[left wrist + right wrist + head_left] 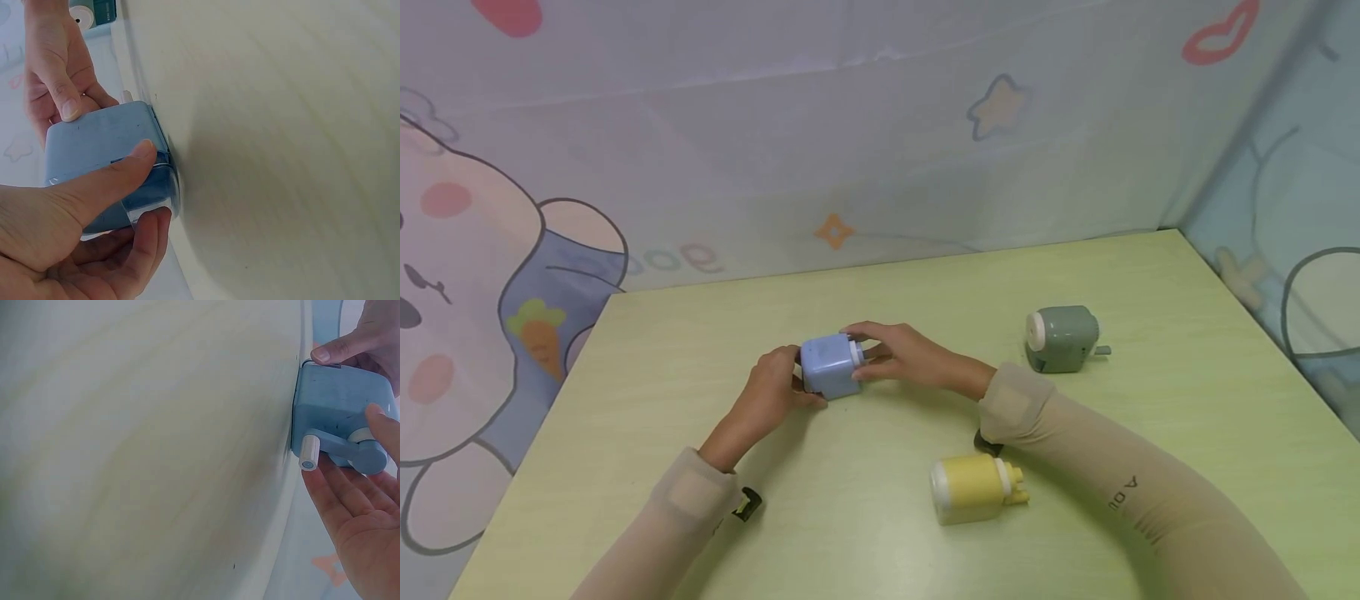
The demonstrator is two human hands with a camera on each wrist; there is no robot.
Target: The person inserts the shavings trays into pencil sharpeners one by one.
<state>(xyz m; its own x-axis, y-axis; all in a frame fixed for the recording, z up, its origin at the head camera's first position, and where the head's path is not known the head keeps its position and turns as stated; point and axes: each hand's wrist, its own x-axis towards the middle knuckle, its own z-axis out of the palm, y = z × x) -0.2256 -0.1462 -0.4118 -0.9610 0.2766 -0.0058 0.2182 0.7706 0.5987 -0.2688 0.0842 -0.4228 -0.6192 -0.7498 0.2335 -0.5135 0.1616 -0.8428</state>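
Observation:
A blue hand-crank pencil sharpener [829, 367] is on the table between both hands. My left hand [771, 387] grips its left end, and in the left wrist view the thumb lies over the dark clear-walled drawer [150, 190] with fingers curled on the other side. At the opposite end my right hand [912, 354] holds the body between thumb and fingers, around the crank side. The right wrist view shows the crank arm [337, 447] with its white knob [309, 453]; the fingers extend behind it.
A yellow pencil sharpener [972, 490] lies near the right forearm, its white end facing left. Farther back on the right stands a dark green sharpener [1067, 339] with its crank to the right. The pale table [662, 400] meets a printed cloth backdrop [760, 167].

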